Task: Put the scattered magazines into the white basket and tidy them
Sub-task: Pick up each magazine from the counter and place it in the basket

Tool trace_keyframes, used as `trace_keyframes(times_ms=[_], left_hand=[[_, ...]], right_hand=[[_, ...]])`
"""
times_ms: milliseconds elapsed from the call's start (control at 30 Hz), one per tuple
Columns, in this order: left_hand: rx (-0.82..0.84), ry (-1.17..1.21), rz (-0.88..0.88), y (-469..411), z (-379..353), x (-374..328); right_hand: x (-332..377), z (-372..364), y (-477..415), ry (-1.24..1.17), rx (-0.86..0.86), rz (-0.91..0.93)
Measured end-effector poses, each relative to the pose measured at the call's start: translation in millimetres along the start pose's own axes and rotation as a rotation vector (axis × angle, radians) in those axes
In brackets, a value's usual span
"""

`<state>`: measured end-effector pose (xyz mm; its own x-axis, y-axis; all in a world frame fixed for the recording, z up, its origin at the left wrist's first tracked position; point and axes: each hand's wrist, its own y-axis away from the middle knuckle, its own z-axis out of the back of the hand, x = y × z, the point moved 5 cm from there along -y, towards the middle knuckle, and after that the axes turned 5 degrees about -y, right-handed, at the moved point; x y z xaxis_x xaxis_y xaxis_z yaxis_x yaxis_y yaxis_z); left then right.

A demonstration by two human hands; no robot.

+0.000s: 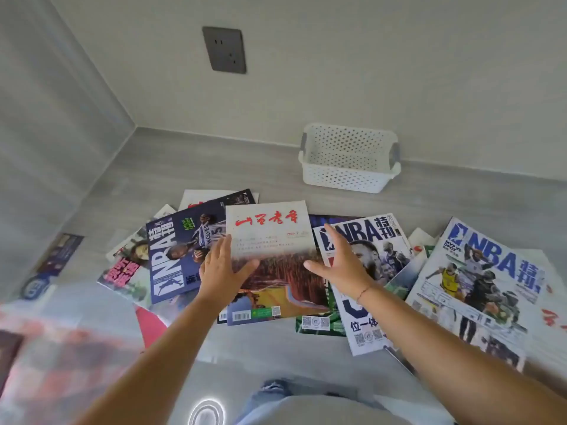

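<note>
Several magazines lie scattered and overlapping on the grey floor. On top in the middle is a white magazine with red characters (pixel 270 237). My left hand (pixel 222 268) rests flat on its left edge, fingers spread, thumb on the cover. My right hand (pixel 340 259) hovers at its right edge, fingers apart, holding nothing. NBA magazines lie to the left (pixel 175 256), right of centre (pixel 368 240) and far right (pixel 478 280). The white perforated basket (pixel 349 176) stands empty by the far wall, beyond the pile.
A pink-lettered magazine (pixel 122 271) sits at the pile's left, and a dark leaflet (pixel 52 265) lies alone further left by the side wall. A wall socket (pixel 224 50) is above. My knees and a blurred patterned cloth (pixel 61 357) fill the near edge.
</note>
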<state>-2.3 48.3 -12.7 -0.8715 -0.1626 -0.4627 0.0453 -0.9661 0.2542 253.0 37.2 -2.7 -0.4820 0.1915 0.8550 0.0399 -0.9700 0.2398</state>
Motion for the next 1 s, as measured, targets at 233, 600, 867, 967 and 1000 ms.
trace_keyframes(times_ms=[233,600,867,967,1000], left_hand=[[0.03,0.206,0.131,-9.1,-10.1,33.6],[0.189,0.941,0.515,-44.5,-13.2,32.0],[0.301,0.774,0.19,-44.2,-2.1,15.1],[0.303,0.826,0.106,-43.5,12.1,1.6],[0.307,0.845,0.079,-42.6,18.2,-4.6]], right_hand=[[-23.4,-40.0,-3.2,0.328,0.029,-0.047],[-27.8,-52.2,-4.5,0.468,0.046,-0.073],[-29.0,-42.5,-12.2,0.363,0.035,-0.124],[-26.7,-32.7,-23.4,-0.008,0.003,-0.119],[-25.4,-28.1,-27.8,-0.148,-0.01,-0.135]])
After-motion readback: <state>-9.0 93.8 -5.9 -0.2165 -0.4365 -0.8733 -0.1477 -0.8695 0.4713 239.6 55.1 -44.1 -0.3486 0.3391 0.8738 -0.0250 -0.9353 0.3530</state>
